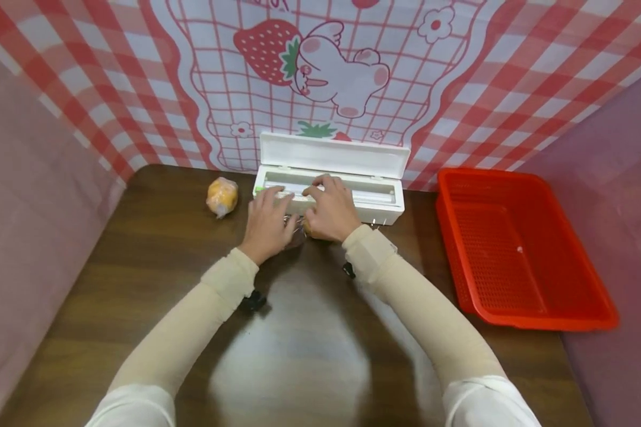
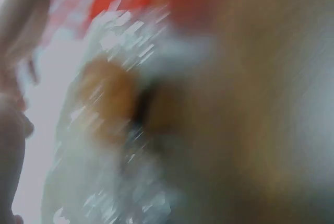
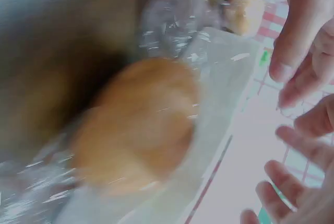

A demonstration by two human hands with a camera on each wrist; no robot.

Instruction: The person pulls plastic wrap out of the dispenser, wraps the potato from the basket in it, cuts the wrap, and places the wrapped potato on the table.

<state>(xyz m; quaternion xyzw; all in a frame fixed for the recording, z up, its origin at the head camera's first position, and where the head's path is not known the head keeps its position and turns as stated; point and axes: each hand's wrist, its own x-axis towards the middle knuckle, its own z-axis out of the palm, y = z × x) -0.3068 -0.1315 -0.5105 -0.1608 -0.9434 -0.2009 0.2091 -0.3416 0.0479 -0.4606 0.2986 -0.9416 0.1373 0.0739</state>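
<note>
Both hands reach over a long white cling film box (image 1: pixel 352 201) with its lid raised. My left hand (image 1: pixel 267 222) has its fingers over the left part of the front edge. Beside it, my right hand (image 1: pixel 332 207) bends its fingers loosely above the middle. Neither hand visibly grips anything. In front of the box, below the hands, a round brown bun (image 3: pixel 138 125) lies among crinkled clear cling film (image 3: pixel 172 20); motion blurs it in the wrist views. The film roll (image 1: pixel 374 196) shows inside the box, partly hidden by the hands.
A yellow-orange round item wrapped in film (image 1: pixel 222 197) sits on the brown table (image 1: pixel 155 249) to the left. On the right stands a red plastic basket (image 1: pixel 513 255). A red-and-white checked cloth (image 1: pixel 459 107) hangs behind the box.
</note>
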